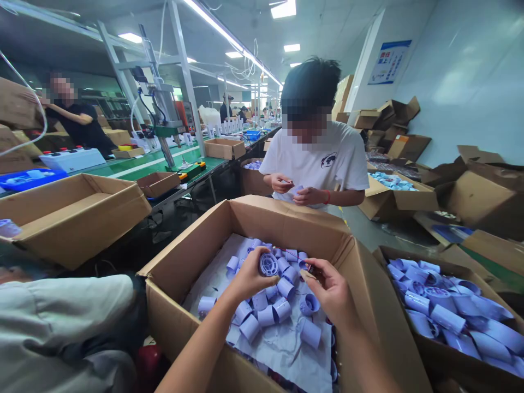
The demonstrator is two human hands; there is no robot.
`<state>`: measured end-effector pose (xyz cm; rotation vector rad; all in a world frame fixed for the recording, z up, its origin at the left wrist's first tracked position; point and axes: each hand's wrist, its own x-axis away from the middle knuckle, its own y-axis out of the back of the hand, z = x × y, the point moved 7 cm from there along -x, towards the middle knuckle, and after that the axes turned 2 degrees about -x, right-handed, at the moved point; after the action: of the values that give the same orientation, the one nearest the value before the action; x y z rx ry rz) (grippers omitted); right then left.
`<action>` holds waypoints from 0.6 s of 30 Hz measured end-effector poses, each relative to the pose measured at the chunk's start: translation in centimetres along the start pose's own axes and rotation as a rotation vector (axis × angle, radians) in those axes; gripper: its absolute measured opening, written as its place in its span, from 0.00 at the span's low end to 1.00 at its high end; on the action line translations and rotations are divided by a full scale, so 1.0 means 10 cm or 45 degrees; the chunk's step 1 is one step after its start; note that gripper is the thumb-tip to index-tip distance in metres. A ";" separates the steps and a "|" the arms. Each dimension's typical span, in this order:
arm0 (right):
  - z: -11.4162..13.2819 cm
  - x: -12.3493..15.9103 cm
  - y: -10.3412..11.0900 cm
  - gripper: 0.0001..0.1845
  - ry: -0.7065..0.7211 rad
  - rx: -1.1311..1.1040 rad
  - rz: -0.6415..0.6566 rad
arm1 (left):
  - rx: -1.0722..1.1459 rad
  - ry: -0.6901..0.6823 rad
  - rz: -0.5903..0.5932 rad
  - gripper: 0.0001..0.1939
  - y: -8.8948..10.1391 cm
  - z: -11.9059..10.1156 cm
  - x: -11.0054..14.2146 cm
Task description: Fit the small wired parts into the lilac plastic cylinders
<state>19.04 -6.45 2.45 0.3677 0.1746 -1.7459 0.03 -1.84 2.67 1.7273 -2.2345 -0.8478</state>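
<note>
My left hand [249, 277] is closed round a pale lilac plastic cylinder [268, 264], its ribbed open end facing me. My right hand [332, 292] hovers close beside it with fingers curled and pinched on something small I cannot make out. Both hands are over an open cardboard box [204, 248] lined with white paper and holding several loose lilac cylinders [266, 314].
A second box of lilac cylinders [446, 311] sits to my right. A person in a white T-shirt [317, 164] stands across the box, handling a small part. An open empty carton [77, 213] is at left, a green conveyor bench [155, 161] behind it, and stacked cartons [401, 125] along the right wall.
</note>
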 end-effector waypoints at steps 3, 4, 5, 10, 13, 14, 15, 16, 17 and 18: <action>0.13 0.02 -0.04 0.13 0.140 0.185 0.026 | -0.076 0.013 -0.069 0.27 0.04 0.03 0.00; 0.15 0.02 -0.05 0.13 0.158 0.229 0.038 | -0.100 0.015 -0.081 0.27 0.05 0.03 0.00; 0.17 0.03 -0.06 0.13 0.164 0.263 0.055 | -0.122 0.017 -0.086 0.27 0.05 0.04 0.00; 0.21 0.05 -0.09 0.13 0.190 0.321 0.090 | -0.173 -0.026 -0.078 0.28 0.04 0.04 0.00; 0.28 0.06 -0.10 0.12 0.256 0.362 0.082 | -0.167 -0.048 -0.089 0.28 0.05 0.04 0.00; 0.30 0.06 -0.10 0.12 0.278 0.374 0.079 | -0.167 -0.052 -0.091 0.28 0.05 0.05 0.00; 0.33 0.07 -0.10 0.12 0.302 0.384 0.074 | -0.168 -0.057 -0.093 0.28 0.05 0.05 0.00; 0.36 0.08 -0.11 0.12 0.328 0.392 0.069 | -0.170 -0.063 -0.095 0.28 0.05 0.05 0.00; 0.38 0.09 -0.11 0.12 0.355 0.400 0.068 | -0.173 -0.071 -0.096 0.28 0.05 0.04 0.00; 0.41 0.10 -0.12 0.11 0.381 0.407 0.068 | -0.177 -0.080 -0.096 0.28 0.05 0.04 0.00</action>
<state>17.09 -8.36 5.83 0.8606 0.0975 -1.6604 -0.59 -1.66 2.59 1.7528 -2.1046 -1.0615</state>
